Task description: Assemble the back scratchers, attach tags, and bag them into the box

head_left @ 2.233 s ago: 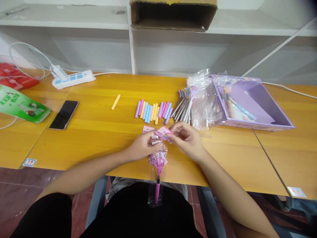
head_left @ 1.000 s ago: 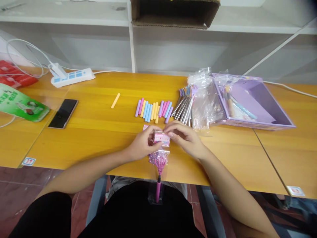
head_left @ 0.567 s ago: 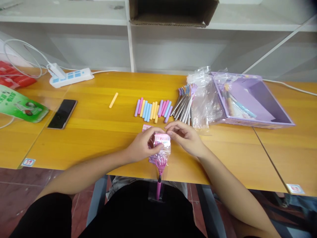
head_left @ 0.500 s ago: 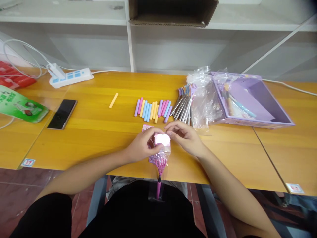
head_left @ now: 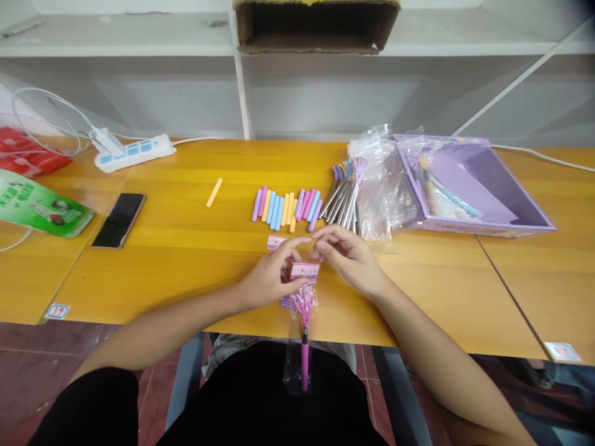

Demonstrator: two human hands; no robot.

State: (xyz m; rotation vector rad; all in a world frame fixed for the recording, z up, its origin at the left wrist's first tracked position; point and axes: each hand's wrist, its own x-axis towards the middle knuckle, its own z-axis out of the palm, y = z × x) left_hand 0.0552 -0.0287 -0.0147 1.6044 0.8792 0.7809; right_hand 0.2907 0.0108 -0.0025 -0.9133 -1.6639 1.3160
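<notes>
Between the thumb and fingers of my left hand (head_left: 267, 279) is the pink printed card (head_left: 305, 271) at the top of a clear bag. A pink back scratcher (head_left: 305, 365) lies inside that bag, its claw end near the card and its handle hanging over the table edge towards me. My right hand (head_left: 348, 257) is just right of the card, fingers loosely curved and thumb apart, with nothing visible in it. Its index fingertip is close to the left index fingertip; whether they touch is unclear. Another pink card (head_left: 275, 242) lies partly hidden behind my left hand.
Coloured handle tubes (head_left: 286, 209) lie in a row beyond my hands, one yellow tube (head_left: 214, 192) apart. Metal scratcher rods (head_left: 344, 198), clear bags (head_left: 381, 186) and a purple box (head_left: 493, 186) are on the right. A phone (head_left: 119, 220), power strip (head_left: 136, 152) and green packet (head_left: 44, 204) are left.
The card has tipped, so its printed face shows where a bright glare was before. The bagged back scratcher hangs slightly lower and further right. My right thumb and index finger have parted a little.
</notes>
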